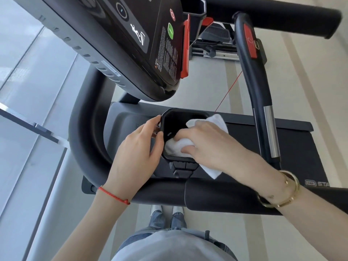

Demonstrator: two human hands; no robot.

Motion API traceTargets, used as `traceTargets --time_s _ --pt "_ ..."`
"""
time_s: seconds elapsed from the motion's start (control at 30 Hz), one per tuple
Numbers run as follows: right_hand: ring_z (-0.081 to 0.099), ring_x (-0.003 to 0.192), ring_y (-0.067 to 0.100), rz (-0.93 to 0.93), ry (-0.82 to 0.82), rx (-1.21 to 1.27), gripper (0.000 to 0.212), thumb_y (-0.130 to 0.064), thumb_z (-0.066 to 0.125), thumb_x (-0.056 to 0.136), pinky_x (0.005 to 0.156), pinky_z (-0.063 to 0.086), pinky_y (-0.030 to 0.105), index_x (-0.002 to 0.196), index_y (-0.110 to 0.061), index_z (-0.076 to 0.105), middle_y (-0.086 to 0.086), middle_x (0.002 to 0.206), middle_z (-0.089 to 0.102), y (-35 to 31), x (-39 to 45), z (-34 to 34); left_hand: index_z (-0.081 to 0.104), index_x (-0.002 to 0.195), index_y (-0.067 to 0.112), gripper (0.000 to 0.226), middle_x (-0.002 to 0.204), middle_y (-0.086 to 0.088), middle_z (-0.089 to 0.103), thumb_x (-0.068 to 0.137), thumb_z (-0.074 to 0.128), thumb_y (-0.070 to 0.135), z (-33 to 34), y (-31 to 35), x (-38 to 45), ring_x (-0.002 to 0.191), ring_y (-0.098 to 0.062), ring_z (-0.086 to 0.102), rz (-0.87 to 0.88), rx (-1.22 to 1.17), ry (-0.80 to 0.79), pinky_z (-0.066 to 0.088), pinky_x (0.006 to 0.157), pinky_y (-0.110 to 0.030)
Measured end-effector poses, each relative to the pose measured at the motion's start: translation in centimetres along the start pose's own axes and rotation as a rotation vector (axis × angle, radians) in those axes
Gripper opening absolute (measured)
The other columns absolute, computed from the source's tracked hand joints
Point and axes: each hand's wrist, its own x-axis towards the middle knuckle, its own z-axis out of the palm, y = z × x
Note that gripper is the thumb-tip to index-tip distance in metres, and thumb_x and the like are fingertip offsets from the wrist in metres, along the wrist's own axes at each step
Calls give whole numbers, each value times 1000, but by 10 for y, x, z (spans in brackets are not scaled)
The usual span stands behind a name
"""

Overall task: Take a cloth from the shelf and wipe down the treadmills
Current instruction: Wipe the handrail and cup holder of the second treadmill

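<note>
White cloth [177, 146] under right hand [211, 146], inside cup holder [170, 117].

Square black plastic cup-holder well [180, 117] on the treadmill: its lower half is filled by the bunched white cloth [174, 146] and the right hand [209, 142] pressing it, upper half open; the left hand [139, 146] pinches its left rim, closing that side. Overhead, the tilted black console panel [131, 44] hangs over the far side, with an open gap beneath its lower edge. The thick black padded front handlebar [207, 194] crosses the near side under both forearms, and the curved black side bar with chrome grip [263, 117] fences the right.
</note>
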Motion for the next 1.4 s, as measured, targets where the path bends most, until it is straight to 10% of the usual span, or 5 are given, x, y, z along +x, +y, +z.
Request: traceTargets --time_s 0.33,0.6,0.8,0.97,1.4 --pt "58 90 27 168 850 50 38 -12 59 95 86 43 39 134 -14 60 2 106 67 -8 -51 24 50 141 19 42 118 -1 67 100 44 29 4 -3 1 103 -22 64 20 45 6 52 90 -42" --pt "48 117 24 397 346 556 60 -33 44 102 85 36 31 154 -35 13 3 144 36 17 -33 34 50 140 18 41 118 0 68 100 45 28 5 -6 2 105 -21 65 30 55 20 53 91 -39" --pt "53 108 27 324 240 572 43 -33 38 104 79 36 33 145 -39 28 1 134 44 37 -6 22 52 138 15 40 112 -1 69 99 48 22 6 -6 4 99 -25 66 44 39 24 54 88 -46" --pt "54 114 29 321 206 658 56 -46 35 102 82 39 33 150 -45 5 -5 152 25 31 -37 40 52 138 15 40 113 0 69 99 49 22 7 -6 4 98 -24 67 53 55 25 55 88 -43" --pt "57 108 26 -23 120 276 34 -38 37 104 87 43 40 138 -35 42 -4 132 57 53 38 1 56 131 17 37 102 5 69 96 53 27 8 -4 8 91 -18 67 54 54 71 55 83 -38"
